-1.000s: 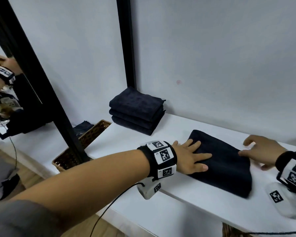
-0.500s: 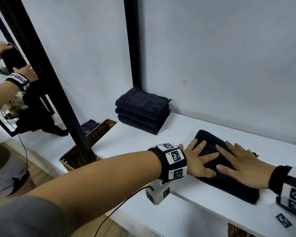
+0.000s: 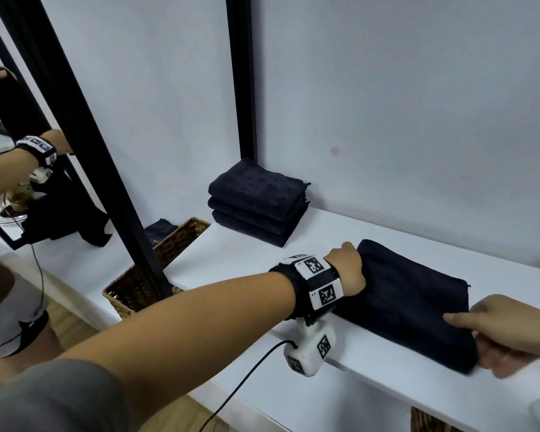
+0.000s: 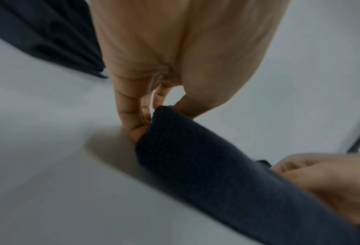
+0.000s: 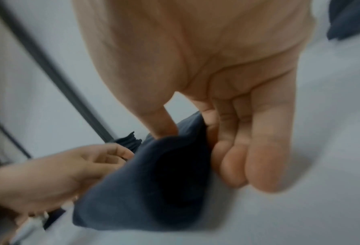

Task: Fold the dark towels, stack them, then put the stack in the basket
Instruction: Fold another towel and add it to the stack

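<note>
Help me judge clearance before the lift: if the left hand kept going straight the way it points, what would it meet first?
Probably the right hand, gripping the folded towel's other end. The left hand points along that towel, which it already grips; depth is hard to judge.

A matt, napped dark cloth is seen in the folded towel (image 3: 409, 302), and the same soft pile in the stack (image 3: 256, 202) at ten o'clock. The white shelf (image 3: 293, 241) reads smooth, faintly sheened. Rough woven wicker is shown by the basket (image 3: 156, 266).
</note>
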A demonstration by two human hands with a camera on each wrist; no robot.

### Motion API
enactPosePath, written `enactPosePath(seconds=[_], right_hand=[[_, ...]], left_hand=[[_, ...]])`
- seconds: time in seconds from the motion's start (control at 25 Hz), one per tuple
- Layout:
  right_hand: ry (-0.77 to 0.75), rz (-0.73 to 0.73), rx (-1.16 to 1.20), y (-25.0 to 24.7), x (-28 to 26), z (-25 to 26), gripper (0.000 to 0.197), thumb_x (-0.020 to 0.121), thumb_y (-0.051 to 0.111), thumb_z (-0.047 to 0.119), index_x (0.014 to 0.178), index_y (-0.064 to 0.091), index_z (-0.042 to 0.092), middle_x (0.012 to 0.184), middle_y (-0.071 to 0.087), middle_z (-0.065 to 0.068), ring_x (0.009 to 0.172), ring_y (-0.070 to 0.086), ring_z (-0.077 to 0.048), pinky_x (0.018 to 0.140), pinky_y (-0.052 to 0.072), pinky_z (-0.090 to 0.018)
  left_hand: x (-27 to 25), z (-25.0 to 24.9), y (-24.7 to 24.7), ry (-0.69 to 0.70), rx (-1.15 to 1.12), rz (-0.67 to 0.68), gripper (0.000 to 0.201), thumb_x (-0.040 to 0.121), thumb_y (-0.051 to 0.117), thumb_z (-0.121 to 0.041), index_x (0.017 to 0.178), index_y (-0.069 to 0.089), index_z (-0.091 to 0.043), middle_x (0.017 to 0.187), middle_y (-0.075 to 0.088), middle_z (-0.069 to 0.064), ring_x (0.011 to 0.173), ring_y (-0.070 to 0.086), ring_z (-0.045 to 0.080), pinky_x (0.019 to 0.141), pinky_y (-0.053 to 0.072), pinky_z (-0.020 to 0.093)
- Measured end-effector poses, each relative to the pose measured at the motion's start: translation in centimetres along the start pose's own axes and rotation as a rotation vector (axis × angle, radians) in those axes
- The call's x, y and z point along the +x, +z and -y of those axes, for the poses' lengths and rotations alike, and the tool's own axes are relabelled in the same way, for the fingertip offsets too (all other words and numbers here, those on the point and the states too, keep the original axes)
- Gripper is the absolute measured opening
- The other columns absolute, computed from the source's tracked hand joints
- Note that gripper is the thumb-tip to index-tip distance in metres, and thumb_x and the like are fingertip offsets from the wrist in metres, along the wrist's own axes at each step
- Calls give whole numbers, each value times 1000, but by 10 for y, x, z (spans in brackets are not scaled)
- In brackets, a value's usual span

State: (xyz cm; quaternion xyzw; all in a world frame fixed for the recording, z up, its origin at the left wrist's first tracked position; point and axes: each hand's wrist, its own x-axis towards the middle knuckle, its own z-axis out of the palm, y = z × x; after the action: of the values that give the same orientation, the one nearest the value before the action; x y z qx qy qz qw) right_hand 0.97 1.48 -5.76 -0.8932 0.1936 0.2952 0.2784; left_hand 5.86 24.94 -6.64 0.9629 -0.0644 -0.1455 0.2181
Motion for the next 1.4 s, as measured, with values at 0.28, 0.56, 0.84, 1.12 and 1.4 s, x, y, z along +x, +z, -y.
enactPosePath(seconds=[0.28, 0.56, 0.84, 1.12, 1.4], right_hand=[[-53, -128, 162, 4, 9, 11, 27, 78, 75, 22, 87, 69, -2, 67, 62, -13, 60, 56, -26, 58, 56, -32], [-305, -84, 413, -9, -3, 65, 23, 79, 76, 17, 90, 63, 0, 77, 63, -13, 64, 59, -24, 54, 52, -28], [-697, 42, 889, 7, -1, 218, 23, 88, 63, 1, 101, 48, 14, 93, 64, -13, 70, 66, -26, 55, 59, -38], [-584, 156, 818, 60, 66, 309, 18, 86, 67, -1, 91, 52, 8, 104, 59, -16, 85, 65, -28, 56, 58, -39], [-608, 181, 812, 69, 80, 303, 17, 87, 59, -5, 101, 63, 3, 97, 69, -12, 78, 68, -21, 58, 59, -32]], left_hand=[[-3, 14, 0, -16, -350, 39, 46, 80, 62, -18, 116, 33, -14, 100, 57, 9, 95, 61, 29, 77, 52, 37], [-16, 32, -55, 174, -317, -195, 32, 83, 49, -8, 111, 40, -20, 87, 57, 5, 75, 55, 23, 66, 47, 31], [12, 65, -211, -1, -5, -477, 41, 85, 39, 0, 119, 54, -18, 107, 53, 1, 97, 52, 20, 78, 40, 24], [102, 155, -193, -289, 279, -383, 36, 83, 45, -20, 118, 48, -17, 113, 54, 13, 99, 59, 38, 89, 50, 50], [119, 184, -153, -387, 334, -425, 66, 95, 20, -54, 152, 15, -21, 158, 14, 15, 140, 25, 40, 109, 25, 56]])
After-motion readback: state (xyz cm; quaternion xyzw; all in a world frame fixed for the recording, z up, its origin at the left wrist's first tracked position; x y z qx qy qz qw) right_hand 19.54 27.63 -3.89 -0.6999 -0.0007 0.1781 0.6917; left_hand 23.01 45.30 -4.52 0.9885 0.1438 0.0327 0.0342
